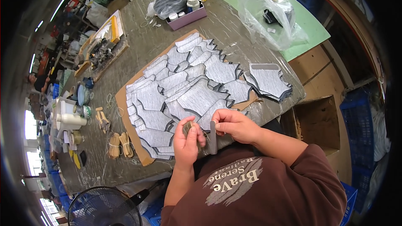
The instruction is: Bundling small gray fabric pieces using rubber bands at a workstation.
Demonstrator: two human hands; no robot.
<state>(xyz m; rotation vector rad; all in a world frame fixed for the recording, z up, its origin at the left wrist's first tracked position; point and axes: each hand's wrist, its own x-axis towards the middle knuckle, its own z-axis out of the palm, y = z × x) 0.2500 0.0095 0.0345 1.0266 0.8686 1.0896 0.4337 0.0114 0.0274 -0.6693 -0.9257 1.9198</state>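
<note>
Worktable (142,44) bearing grey cut-outs (203,96).
Near its edge, I see the right hand (235,125) pinching a grey strip (213,142), likely light, bendy, best held by one end; left hand (186,146) grips a brownish piece (187,128).

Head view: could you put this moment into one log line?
left grip: small brown piece, kind unclear | right grip: narrow grey strip | table: overlapping grey cut panels on brown sheet

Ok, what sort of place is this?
Probably a manufacturing workshop: overlapping grey cut pieces spread over a large worktable, with tied bundles of tan strips nearby.
</note>
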